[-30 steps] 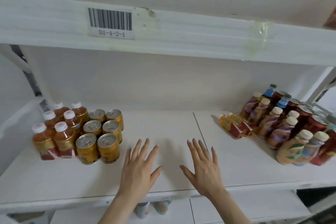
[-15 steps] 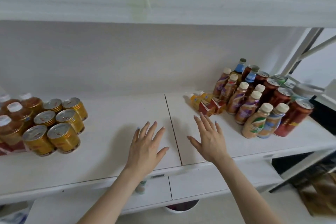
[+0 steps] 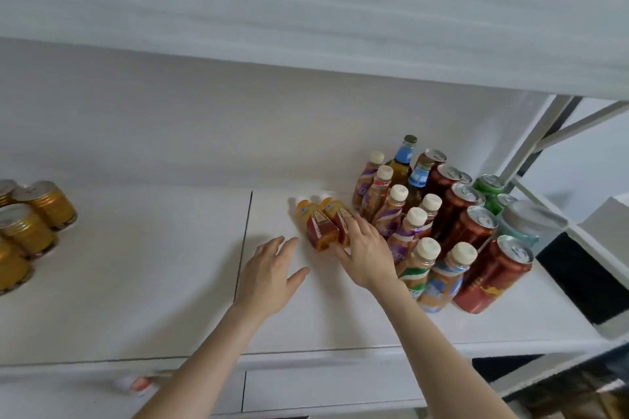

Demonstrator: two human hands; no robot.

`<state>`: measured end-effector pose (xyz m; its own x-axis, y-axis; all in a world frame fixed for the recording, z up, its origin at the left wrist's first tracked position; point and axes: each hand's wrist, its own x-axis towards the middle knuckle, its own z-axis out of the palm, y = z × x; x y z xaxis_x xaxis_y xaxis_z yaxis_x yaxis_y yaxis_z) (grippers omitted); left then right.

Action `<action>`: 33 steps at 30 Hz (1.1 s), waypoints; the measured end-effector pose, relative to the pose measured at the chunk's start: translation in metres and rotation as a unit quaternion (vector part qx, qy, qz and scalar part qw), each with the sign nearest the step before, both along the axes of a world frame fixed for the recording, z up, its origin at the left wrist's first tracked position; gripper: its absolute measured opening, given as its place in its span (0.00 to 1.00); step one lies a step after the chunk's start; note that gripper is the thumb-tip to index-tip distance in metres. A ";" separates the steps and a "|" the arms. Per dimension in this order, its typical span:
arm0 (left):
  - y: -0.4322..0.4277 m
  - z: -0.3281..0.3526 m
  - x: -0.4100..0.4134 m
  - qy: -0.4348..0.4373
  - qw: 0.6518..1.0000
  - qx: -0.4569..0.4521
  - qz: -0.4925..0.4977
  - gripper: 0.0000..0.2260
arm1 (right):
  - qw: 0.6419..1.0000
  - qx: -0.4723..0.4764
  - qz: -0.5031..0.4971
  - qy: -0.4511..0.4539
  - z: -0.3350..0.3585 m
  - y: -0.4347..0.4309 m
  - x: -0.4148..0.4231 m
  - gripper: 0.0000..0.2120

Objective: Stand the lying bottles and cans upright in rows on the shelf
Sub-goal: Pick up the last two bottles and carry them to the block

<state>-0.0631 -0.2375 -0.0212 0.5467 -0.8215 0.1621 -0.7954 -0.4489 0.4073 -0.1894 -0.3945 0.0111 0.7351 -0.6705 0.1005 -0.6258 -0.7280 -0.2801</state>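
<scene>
Two small orange-juice bottles with red labels lie side by side on the white shelf (image 3: pixel 340 316), caps pointing away: the left bottle (image 3: pixel 315 226) and the right bottle (image 3: pixel 335 211). My right hand (image 3: pixel 366 252) rests on the right bottle's near end, fingers spread over it; a full grip is not visible. My left hand (image 3: pixel 272 270) hovers open just left of the left bottle, holding nothing. Upright bottles (image 3: pixel 413 228) with cream caps stand in rows right of the lying pair, with red-brown cans (image 3: pixel 493 274) beside them.
Gold cans (image 3: pixel 32 218) stand upright at the shelf's far left. Green cans (image 3: pixel 488 185) and a pale lidded container (image 3: pixel 526 223) sit at the far right by the metal frame. The upper shelf board (image 3: pixel 306 10) hangs low overhead. A bottle (image 3: pixel 134 384) lies on the lower shelf.
The view has swung right. Both hands moved forward and right across the shelf; my right hand now touches the lying juice bottles, my left is beside them.
</scene>
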 end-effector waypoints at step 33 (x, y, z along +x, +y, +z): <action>-0.112 -0.011 0.039 0.550 0.796 -0.203 0.149 0.15 | 0.931 0.252 -0.126 -0.232 -0.037 -0.058 0.048 0.28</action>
